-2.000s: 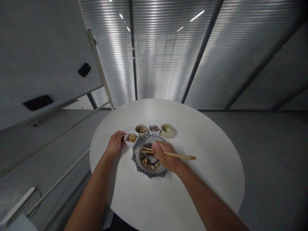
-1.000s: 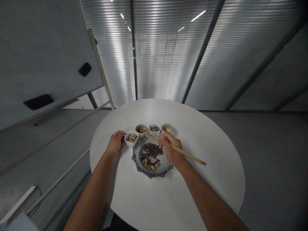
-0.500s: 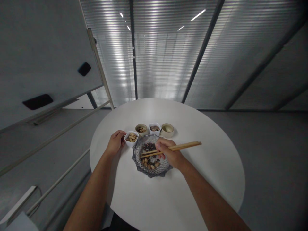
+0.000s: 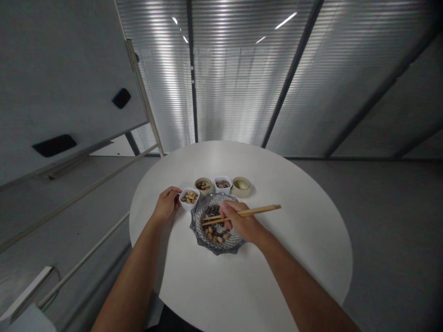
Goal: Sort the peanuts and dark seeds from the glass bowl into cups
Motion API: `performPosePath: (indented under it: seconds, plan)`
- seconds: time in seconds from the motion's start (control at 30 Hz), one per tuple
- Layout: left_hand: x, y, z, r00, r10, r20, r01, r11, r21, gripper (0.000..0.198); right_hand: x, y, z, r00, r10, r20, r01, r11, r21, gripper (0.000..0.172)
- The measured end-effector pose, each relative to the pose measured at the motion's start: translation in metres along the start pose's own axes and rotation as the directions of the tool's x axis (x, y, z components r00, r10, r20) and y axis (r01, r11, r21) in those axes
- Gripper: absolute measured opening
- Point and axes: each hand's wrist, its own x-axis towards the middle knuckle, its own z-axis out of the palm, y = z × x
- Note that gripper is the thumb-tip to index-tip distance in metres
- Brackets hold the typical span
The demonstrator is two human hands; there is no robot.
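Observation:
My right hand (image 4: 242, 220) is closed around a pair of wooden chopsticks (image 4: 261, 210), whose tips reach into a scalloped glass bowl (image 4: 217, 249). Inside that bowl lie dark seeds (image 4: 212, 211) and light brown nuts in shells (image 4: 214, 235). Whether the tips pinch anything is too small to tell. My left hand (image 4: 167, 205) rests on the table with curled fingers against the side of a small white bowl (image 4: 187, 206). Peanuts (image 4: 189, 197) fill this white bowl.
Behind the glass bowl stand a beige bowl of nuts (image 4: 203, 186), a white bowl of striped seeds (image 4: 222, 184) and an empty beige bowl (image 4: 241, 186). All are on a round white table (image 4: 294, 184). A whiteboard on a frame (image 4: 69, 83) stands at the left.
My right hand has shifted slightly left with the chopsticks, their rear ends moving left too. The tips stay near the bowl's left inside. My left hand holds its place.

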Motion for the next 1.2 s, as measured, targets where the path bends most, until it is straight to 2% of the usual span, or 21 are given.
performPosePath:
  seconds: [0.23, 0.4, 0.6, 0.93, 1.2]
  plan:
    - [0.0001, 0.0003, 0.0012, 1.0, -0.001, -0.001, 0.001, 1.0, -0.026, 0.018, 0.0001, -0.0058, 0.0034, 0.997, 0.015, -0.076, -0.017, 0.999, -0.029, 0.059]
    - [0.0006, 0.0, 0.0008, 1.0, -0.008, 0.006, 0.009, 1.0, -0.024, 0.018, -0.0013, -0.0059, 0.0001, 1.0, -0.019, -0.017, 0.018, 0.998, -0.061, 0.054]
    - [0.0005, -0.0008, 0.0009, 1.0, 0.014, 0.009, -0.014, 1.0, -0.004, 0.018, -0.0011, -0.0019, -0.0017, 0.998, -0.07, 0.0, 0.069, 0.993, -0.096, 0.05]
    - [-0.0001, 0.0009, 0.0017, 1.0, 0.013, 0.009, -0.013, 1.0, -0.017, 0.018, -0.0016, -0.0046, -0.0023, 0.997, -0.07, 0.012, 0.071, 0.988, -0.138, 0.048]
    - [0.0009, -0.0009, 0.0019, 1.0, 0.012, 0.006, -0.012, 1.0, -0.028, 0.018, -0.0026, -0.0074, -0.0021, 0.998, -0.059, 0.036, 0.062, 0.992, -0.106, 0.045]
